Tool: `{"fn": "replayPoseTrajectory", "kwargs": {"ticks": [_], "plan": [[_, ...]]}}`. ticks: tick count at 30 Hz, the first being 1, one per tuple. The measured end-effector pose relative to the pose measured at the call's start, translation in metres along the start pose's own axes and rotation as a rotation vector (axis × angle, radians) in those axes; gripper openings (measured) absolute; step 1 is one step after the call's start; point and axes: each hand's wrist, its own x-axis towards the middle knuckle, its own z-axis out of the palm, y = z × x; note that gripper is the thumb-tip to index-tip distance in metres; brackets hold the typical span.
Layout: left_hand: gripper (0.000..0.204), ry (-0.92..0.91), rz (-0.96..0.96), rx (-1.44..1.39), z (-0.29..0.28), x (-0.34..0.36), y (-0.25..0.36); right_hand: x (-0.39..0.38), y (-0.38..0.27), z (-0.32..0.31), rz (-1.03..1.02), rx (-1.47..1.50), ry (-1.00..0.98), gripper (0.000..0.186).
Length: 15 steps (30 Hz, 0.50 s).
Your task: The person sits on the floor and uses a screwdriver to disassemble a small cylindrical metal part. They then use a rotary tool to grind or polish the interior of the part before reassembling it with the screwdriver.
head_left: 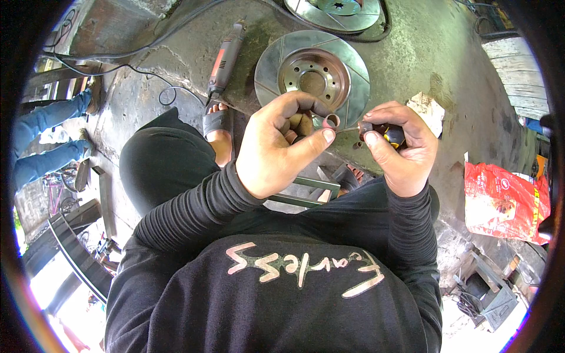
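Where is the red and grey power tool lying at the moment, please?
In the head view the power tool lies on the concrete floor, upper left of centre, just left of the slotted brake disc and above the sandalled foot.

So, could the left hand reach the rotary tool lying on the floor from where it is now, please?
Probably not right away: the left hand is gripping a small ring-shaped part, though nothing blocks the rotary tool beyond the knee.

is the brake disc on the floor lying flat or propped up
Lying flat: the brake disc rests on the concrete floor, its hub face and bolt holes facing up.
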Motion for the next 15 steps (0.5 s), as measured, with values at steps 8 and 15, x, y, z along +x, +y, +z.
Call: {"fn": "replayPoseTrajectory", "kwargs": {"ticks": [8,15], "plan": [[0.024,-0.021,0.035,-0.016,0.0000,-0.0003,-0.0039,-0.0012,0.0037,0.0027,-0.003,0.020,-0.038,0.020],[0.026,-0.012,-0.040,-0.012,0.0003,0.0011,0.0003,-0.0011,-0.0009,-0.0053,0.087,0.095,0.074,0.020]]}}
